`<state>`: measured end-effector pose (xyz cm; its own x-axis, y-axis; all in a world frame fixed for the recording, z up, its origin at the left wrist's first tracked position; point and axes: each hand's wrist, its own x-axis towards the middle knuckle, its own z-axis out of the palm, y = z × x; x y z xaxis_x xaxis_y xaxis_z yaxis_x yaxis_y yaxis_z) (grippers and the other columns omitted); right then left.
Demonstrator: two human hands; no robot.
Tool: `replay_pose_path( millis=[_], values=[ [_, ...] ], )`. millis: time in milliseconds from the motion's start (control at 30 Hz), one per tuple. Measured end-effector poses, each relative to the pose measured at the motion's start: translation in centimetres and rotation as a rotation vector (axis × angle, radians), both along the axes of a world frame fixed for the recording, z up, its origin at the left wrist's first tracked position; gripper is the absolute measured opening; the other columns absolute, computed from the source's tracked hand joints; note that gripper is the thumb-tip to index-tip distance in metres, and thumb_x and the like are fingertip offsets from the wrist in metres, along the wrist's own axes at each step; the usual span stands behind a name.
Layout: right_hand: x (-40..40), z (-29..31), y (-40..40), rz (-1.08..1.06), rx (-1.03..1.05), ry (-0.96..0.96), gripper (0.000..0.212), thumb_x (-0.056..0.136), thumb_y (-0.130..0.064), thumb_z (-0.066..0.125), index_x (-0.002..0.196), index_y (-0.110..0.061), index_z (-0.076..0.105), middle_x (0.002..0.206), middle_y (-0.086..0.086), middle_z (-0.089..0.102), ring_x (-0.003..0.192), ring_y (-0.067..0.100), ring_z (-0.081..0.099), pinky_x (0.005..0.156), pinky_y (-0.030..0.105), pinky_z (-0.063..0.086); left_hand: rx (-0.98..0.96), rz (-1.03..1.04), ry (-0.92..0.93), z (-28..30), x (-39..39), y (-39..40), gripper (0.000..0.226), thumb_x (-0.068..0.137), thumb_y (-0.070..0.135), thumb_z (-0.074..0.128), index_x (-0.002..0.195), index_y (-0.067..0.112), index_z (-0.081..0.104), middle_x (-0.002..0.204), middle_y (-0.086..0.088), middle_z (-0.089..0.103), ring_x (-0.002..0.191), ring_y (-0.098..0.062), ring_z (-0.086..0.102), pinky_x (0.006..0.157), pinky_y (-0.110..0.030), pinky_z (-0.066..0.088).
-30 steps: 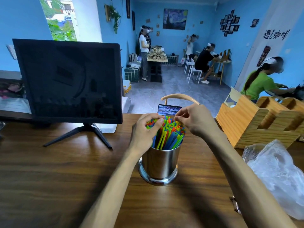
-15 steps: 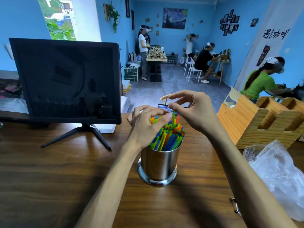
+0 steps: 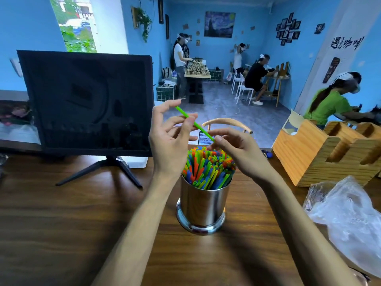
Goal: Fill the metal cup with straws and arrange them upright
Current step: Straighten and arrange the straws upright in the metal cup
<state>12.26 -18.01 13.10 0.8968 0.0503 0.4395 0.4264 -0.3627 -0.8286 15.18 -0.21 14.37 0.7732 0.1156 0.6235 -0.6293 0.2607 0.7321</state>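
green straw (image 3: 195,124): middle hidden behind left hand (image 3: 169,141) fingers, lower end behind right hand (image 3: 237,153) fingertips
straws (image 3: 208,168): lower lengths hidden inside metal cup (image 3: 203,205)
phone (image 3: 204,139): mostly covered by both hands, screen too small to read
plastic bag (image 3: 348,219): cut off at right edge, contents unclear
wooden rack (image 3: 329,153): cut off at right edge

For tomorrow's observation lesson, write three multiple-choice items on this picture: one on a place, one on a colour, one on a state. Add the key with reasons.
1. Where is the plastic bag?
A. right of the cup
B. behind the monitor
C. inside the cup

2. What colour is the straw held in both hands?
A. red
B. green
C. blue

3. How does the held straw lie?
A. upright in the cup
B. flat on the table
C. slanted above the cup

Key: A, the bag lies right of the cup. B, it is bright green. C, the left hand and right hand pinch it aslant, over the other straws.
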Motion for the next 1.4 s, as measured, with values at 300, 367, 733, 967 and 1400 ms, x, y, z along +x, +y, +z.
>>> replay_pose_path(
  millis=[300,367,733,967,1400],
  values=[
    [-1.4,1.9,-2.5,0.003,0.590,0.067,0.016,0.068,-0.040,0.076,0.073,-0.026,0.081,0.076,-0.001,0.075,0.059,0.008,0.066,0.054,0.015,0.043,0.018,0.045,0.296,-2.0,1.6,1.2,0.003,0.084,0.011,0.080,0.085,0.013,0.079,0.078,0.004,0.078,0.074,-0.005,0.070,0.068,-0.021,0.053],
    [-1.2,1.9,-2.7,-0.076,0.643,-0.032,0.018,0.070,-0.040,0.078,0.076,-0.023,0.081,0.079,-0.003,0.074,0.069,0.013,0.068,0.058,0.018,0.047,0.304,0.040,0.270,-2.9,1.9,1.5,0.007,0.083,0.022,0.082,0.081,0.016,0.081,0.077,0.006,0.078,0.075,-0.007,0.072,0.071,-0.028,0.055],
    [-0.1,-0.7,-0.2,-0.305,-0.087,-0.245,0.041,0.097,-0.013,0.068,0.126,-0.032,0.047,0.087,-0.002,0.070,0.073,0.018,0.072,0.071,0.042,0.059,0.817,0.077,0.443,-4.8,4.3,1.7,0.030,0.099,0.035,0.063,0.101,0.009,0.078,0.095,-0.001,0.073,0.095,-0.009,0.061,0.084,-0.029,0.048],
    [-0.2,-2.5,0.3,-0.374,-0.370,-0.160,0.034,0.100,-0.039,0.061,0.079,-0.015,0.071,0.076,-0.007,0.065,0.072,0.009,0.059,0.069,0.035,0.048,0.834,-0.039,0.477,-3.7,4.6,2.1,0.024,0.092,0.045,0.070,0.096,0.024,0.082,0.086,0.016,0.075,0.092,-0.009,0.071,0.085,-0.034,0.058],
    [-0.5,-2.1,0.0,-0.312,-0.331,-0.060,0.032,0.102,-0.043,0.057,0.092,-0.019,0.076,0.085,-0.007,0.072,0.084,0.007,0.067,0.078,0.044,0.056,0.811,-0.034,0.428,-2.7,5.3,1.7,0.014,0.094,0.032,0.072,0.094,0.020,0.079,0.088,0.010,0.074,0.085,-0.007,0.067,0.075,-0.027,0.052]
  ],
)
